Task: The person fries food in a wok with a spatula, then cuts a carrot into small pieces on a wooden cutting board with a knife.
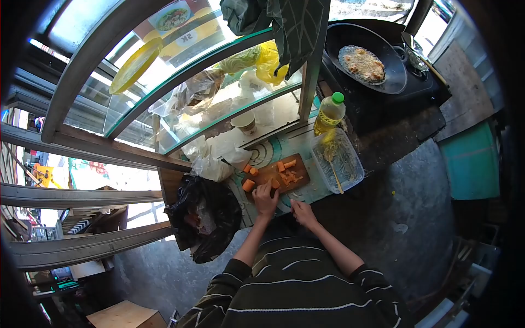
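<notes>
Orange carrot pieces [289, 176] lie on a small brown cutting board [304, 174] on the counter. My left hand [265, 201] rests at the board's near edge, its fingers pressed on a carrot piece [275, 183]. Just right of it, my right hand [302, 212] is closed around something I cannot make out, low in front of the board. More carrot chunks [248, 186] sit at the board's left side. A clear plastic tub [358, 176] with a yellow spoon in it stands right of the board.
A black wok [398, 76] with food frying in oil [362, 64] sits on the stove at the upper right. An oil bottle [330, 113] with a green cap stands behind the tub. A black plastic bag [224, 205] is at the left, below a glass display case.
</notes>
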A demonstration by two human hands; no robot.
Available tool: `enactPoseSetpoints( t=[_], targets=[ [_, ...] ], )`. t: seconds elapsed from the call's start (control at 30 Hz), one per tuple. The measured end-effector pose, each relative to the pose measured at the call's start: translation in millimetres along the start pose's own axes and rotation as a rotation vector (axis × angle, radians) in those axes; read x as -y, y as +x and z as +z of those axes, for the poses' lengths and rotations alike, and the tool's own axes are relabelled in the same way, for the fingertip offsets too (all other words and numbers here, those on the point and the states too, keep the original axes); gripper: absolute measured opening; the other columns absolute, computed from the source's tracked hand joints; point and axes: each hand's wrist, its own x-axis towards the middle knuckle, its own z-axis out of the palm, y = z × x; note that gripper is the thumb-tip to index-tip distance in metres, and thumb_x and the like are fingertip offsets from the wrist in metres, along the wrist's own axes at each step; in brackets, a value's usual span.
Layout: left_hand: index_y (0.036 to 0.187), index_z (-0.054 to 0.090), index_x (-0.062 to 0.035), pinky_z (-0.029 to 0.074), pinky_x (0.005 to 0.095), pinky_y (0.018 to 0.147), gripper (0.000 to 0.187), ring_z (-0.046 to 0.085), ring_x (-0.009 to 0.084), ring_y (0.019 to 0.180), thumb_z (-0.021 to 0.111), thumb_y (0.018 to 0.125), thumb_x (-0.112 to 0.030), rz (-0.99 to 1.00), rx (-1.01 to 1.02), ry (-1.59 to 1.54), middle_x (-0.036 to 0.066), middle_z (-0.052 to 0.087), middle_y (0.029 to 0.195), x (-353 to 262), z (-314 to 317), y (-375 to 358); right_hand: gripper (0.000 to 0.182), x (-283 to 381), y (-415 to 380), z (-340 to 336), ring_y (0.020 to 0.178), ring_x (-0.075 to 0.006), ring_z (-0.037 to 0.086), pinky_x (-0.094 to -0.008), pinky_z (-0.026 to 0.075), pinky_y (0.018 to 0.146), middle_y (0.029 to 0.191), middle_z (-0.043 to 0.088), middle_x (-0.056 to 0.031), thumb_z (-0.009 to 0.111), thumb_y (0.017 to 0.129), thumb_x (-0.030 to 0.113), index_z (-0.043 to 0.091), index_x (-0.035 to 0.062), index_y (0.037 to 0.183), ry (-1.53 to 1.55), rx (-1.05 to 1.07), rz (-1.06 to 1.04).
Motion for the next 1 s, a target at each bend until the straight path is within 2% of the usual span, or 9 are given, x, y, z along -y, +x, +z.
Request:
enactPoseSetpoints(
  t=[0.13,0.23,0.47,0.57,0.63,0.77,0.83,0.93,1.0],
  targets=[
    [0.102,0.057,-0.0030,0.039,0.0369,0.078,0.034,0.053,0.0252,0.089,0.063,0.070,-0.014,0.112,-0.107,0.034,0.011,0.058,0.090,-2.6,-1.2,0.0,0.042,-7.0,1.3,5.5,0.038,-0.0066,0.037,-0.0221,0.029,0.035,0.047,0.038,0.0013,0.041,0.088,0.039,0.047,0.0050,0.064,-0.025,-0.042,-0.065],
    [0.102,0.056,-0.0014,0.043,0.0361,0.072,0.032,0.055,0.0279,0.083,0.061,0.072,-0.011,0.060,-0.076,-0.083,0.013,0.057,0.090,1.9,2.4,1.1,0.042,-10.0,0.6,8.1,0.038,-0.0069,0.037,-0.0224,0.029,0.035,0.047,0.039,0.0010,0.041,0.088,0.039,0.047,0.0047,0.064,-0.050,-0.051,-0.103],
    [0.103,0.055,0.0005,0.045,0.0357,0.071,0.031,0.055,0.0319,0.079,0.059,0.073,-0.008,0.016,-0.060,-0.163,0.016,0.057,0.088,4.5,0.9,2.0,0.042,0.9,-10.6,3.6,0.038,-0.0072,0.038,-0.0222,0.030,0.036,0.047,0.039,0.0011,0.040,0.088,0.040,0.047,0.0053,0.064,0.034,-0.023,0.045],
    [0.104,0.055,-0.0005,0.045,0.0355,0.073,0.030,0.054,0.0322,0.083,0.058,0.074,-0.007,0.130,-0.028,-0.244,0.017,0.055,0.095,5.7,-3.8,7.6,0.043,-2.5,-7.8,-1.5,0.037,-0.0070,0.038,-0.0217,0.029,0.035,0.047,0.038,0.0012,0.040,0.088,0.041,0.046,0.0059,0.064,0.061,-0.033,0.076],
    [0.105,0.056,-0.0030,0.045,0.0336,0.075,0.031,0.053,0.0316,0.086,0.058,0.074,-0.006,0.304,0.090,-0.256,0.016,0.053,0.099,6.0,-4.5,12.7,0.043,-0.2,-8.5,-4.0,0.037,-0.0069,0.038,-0.0214,0.029,0.035,0.046,0.038,0.0012,0.040,0.088,0.041,0.046,0.0061,0.064,0.057,-0.034,0.083],
    [0.105,0.056,-0.0047,0.044,0.0329,0.074,0.032,0.052,0.0301,0.085,0.059,0.073,-0.005,0.232,0.033,-0.235,0.013,0.051,0.097,-2.5,-7.5,11.4,0.045,3.3,-12.4,-5.4,0.042,-0.0088,0.043,-0.0251,0.033,0.039,0.048,0.043,-0.0019,0.041,0.087,0.041,0.048,0.0022,0.065,0.054,-0.045,0.141],
    [0.104,0.057,-0.0053,0.044,0.0331,0.071,0.032,0.052,0.0290,0.080,0.060,0.072,-0.005,0.060,0.075,-0.323,0.013,0.050,0.089,-2.1,-4.7,9.0,0.046,2.3,-13.3,-3.1,0.042,-0.0090,0.043,-0.0251,0.033,0.039,0.048,0.043,-0.0022,0.041,0.087,0.041,0.048,0.0021,0.065,0.070,-0.043,0.158],
    [0.103,0.058,-0.0048,0.044,0.0349,0.069,0.031,0.052,0.0285,0.079,0.060,0.072,-0.006,0.056,0.012,-0.236,0.013,0.050,0.087,-4.5,0.0,7.4,0.046,-1.2,-13.5,0.8,0.042,-0.0098,0.044,-0.0255,0.034,0.040,0.048,0.043,-0.0028,0.041,0.087,0.041,0.049,0.0015,0.064,0.041,-0.049,0.114],
    [0.102,0.058,-0.0043,0.043,0.0353,0.068,0.030,0.052,0.0285,0.078,0.060,0.072,-0.006,0.060,-0.010,-0.212,0.013,0.050,0.085,-7.5,2.8,6.9,0.043,-3.2,-12.9,3.6,0.038,-0.0070,0.038,-0.0222,0.030,0.036,0.047,0.038,0.0010,0.039,0.088,0.040,0.046,0.0054,0.064,0.047,-0.048,0.055]
  ],
)
